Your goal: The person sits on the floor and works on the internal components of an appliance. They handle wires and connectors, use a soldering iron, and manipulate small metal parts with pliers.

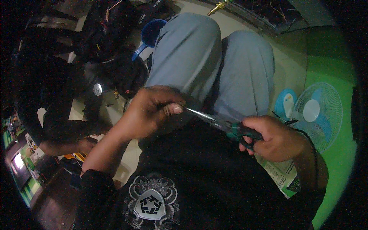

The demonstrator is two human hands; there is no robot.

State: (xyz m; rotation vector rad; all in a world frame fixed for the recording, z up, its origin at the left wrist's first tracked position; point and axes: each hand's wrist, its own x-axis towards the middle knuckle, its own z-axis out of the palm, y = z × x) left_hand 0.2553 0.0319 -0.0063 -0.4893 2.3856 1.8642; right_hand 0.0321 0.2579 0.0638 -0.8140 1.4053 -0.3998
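Gripping screwdriver (226, 124) handle, right hand (276, 140); left fingers (172, 109) pinch tip.

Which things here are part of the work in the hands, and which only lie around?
In use:
- screwdriver, green handle in right hand
- small part pinched at its tip by left hand

Lying about:
- small fan
- blue cup
- printed box
- dark bags

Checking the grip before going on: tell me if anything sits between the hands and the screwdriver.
Nothing visible does. The right hand is closed around the green handle of the screwdriver, and the left hand pinches its metal tip directly.
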